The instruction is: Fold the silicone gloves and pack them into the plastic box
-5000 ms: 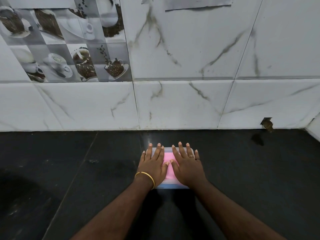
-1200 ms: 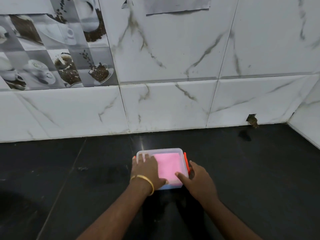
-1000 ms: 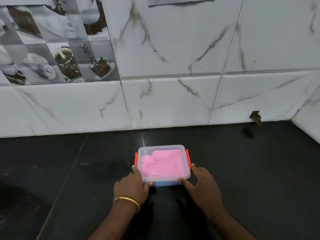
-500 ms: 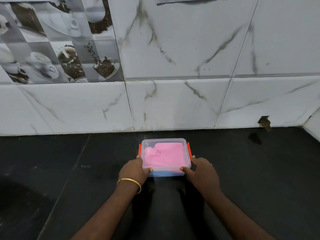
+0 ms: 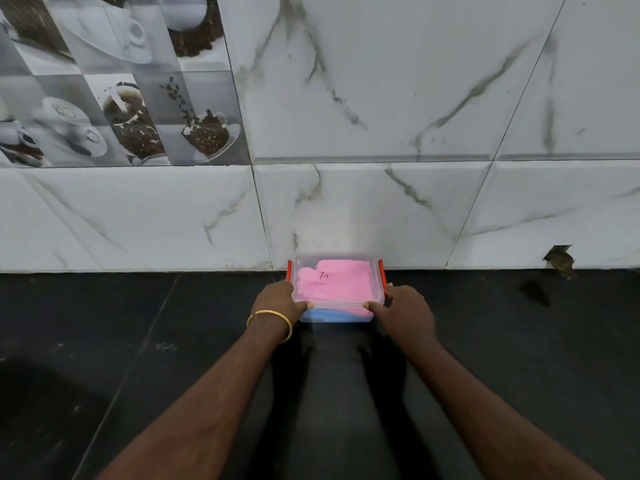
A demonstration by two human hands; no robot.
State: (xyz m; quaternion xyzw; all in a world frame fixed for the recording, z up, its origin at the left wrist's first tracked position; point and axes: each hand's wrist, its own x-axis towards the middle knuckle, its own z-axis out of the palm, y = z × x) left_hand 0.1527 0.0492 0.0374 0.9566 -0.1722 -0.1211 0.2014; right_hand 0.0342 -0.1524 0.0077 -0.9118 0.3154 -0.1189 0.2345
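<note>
Against marble-tiled wall (image 5: 381, 202), on black counter (image 5: 138, 341), the lidded plastic box (image 5: 334, 318) of folded gloves (image 5: 336, 282) is gripped at both near corners by left hand (image 5: 278, 299) and right hand (image 5: 405, 311), evidently for steady placement.

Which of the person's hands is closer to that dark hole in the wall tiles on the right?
Right. The right hand grips the plastic box at its right near corner, on the side toward the hole. The left hand grips the box's left near corner, farther away.

Pink gloves (image 5: 334, 282), orange clips (image 5: 381, 271), black counter (image 5: 104, 341).
</note>
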